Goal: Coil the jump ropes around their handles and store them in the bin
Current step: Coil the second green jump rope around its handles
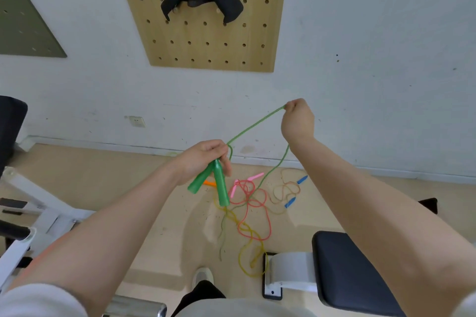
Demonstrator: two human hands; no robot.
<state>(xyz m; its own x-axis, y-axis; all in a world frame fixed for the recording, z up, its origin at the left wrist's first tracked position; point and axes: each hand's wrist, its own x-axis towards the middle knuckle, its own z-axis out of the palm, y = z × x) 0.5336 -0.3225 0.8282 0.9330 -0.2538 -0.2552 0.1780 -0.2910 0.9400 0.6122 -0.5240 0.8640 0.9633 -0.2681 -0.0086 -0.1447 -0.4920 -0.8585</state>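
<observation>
Fingers of the left hand point(203, 157) are curled tightly round the tops of two green handles point(213, 184), which splay downward and apart in a V below the fist. The green rope point(253, 125) leaves the top of that fist, loops once beside the knuckles, and runs up and to the right, taut, to the right hand point(297, 118). That hand is raised higher and farther out, closed in a fist with the rope pinched at its upper left corner between thumb and fingers. From below the right hand a second length of the green rope drops down toward the floor point(103, 188) and joins the tangle lying there.

The tangle lies on the tan floor beneath and between the two hands: a red rope point(257, 213) with pink handles point(255, 177), a yellow rope point(247, 260) trailing toward the viewer, an orange handle point(209, 183) partly hidden behind the green handles, and a tan rope point(286, 188) with blue handles point(302, 179) nearest the wall. No bin can be seen.

A dark padded bench seat point(345, 273) with a white frame stands at lower right, touching the yellow rope's end. White exercise-machine tubing point(38, 203) sits at left. On the white wall hangs a wooden pegboard point(201, 41) carrying a black padded grip attachment point(203, 1). One grey shoe point(203, 276) shows at the bottom.
</observation>
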